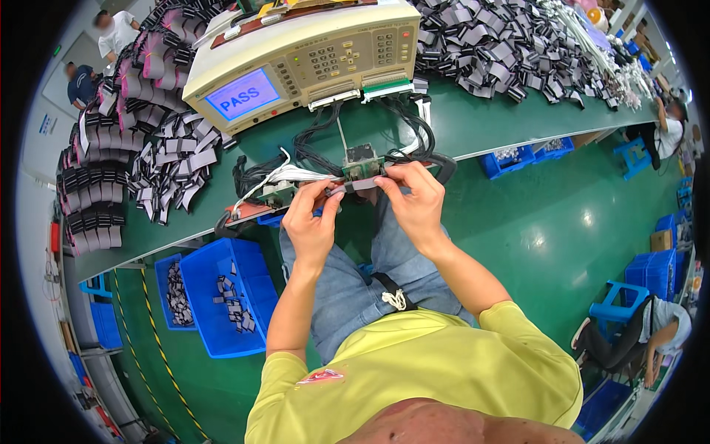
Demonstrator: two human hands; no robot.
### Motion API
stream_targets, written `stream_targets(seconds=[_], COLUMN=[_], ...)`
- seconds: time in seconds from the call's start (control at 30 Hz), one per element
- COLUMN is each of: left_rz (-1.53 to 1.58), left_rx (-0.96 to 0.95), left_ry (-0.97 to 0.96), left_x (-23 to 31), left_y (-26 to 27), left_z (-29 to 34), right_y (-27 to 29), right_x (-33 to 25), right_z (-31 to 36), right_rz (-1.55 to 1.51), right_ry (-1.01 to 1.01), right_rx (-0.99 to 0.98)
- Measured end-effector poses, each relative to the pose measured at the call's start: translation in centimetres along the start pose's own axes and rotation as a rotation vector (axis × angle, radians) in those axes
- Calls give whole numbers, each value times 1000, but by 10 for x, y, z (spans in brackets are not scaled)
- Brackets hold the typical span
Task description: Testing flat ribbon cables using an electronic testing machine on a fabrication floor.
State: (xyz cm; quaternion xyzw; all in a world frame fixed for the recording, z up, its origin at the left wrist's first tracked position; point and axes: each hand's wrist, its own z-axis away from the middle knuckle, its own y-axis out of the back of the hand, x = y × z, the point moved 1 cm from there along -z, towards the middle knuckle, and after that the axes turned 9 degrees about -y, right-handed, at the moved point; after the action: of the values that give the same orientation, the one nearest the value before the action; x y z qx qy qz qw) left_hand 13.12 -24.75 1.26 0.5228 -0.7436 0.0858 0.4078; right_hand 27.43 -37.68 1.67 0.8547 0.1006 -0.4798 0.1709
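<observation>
Cable (362, 185), short, flat and gray, is stretched between the two hands, just in front of a small green block (362, 167). I cannot tell if the cable touches the block. The left hand (310, 220) pinches one end with its thumb and finger. The right hand (418, 203) pinches near the other end in the same way. Both grips are narrow.

White wires (299, 175) lie just past the left hand, and black wires (314, 144) curl on the worktop (473, 126) a bit farther out. Beyond both hands stands a big cream machine (318, 41) with lots of buttons and a lit blue screen (242, 94). A huge heap of gray and black cables (495, 44) is far past the right hand. To the left of the left hand there is a loose pile (177, 166) of more cables, and next to that are neat rows (96, 196) of them.

Lower down, to the left of the left hand, a big blue bin (237, 345) has some cable bits inside. Blue jeans (344, 288) show right below the hands.
</observation>
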Motion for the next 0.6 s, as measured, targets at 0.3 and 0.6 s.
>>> stream_targets(seconds=[0.3, 0.6], left_rz=[18, 126], left_rx=[42, -12], left_ry=[-33, 48], left_x=[1, 4], left_y=[-3, 6], left_z=[-3, 10], right_y=[-8, 6], right_x=[3, -12], right_z=[0, -3], right_rz=[139, 156], right_ry=[54, 317], right_rx=[68, -36])
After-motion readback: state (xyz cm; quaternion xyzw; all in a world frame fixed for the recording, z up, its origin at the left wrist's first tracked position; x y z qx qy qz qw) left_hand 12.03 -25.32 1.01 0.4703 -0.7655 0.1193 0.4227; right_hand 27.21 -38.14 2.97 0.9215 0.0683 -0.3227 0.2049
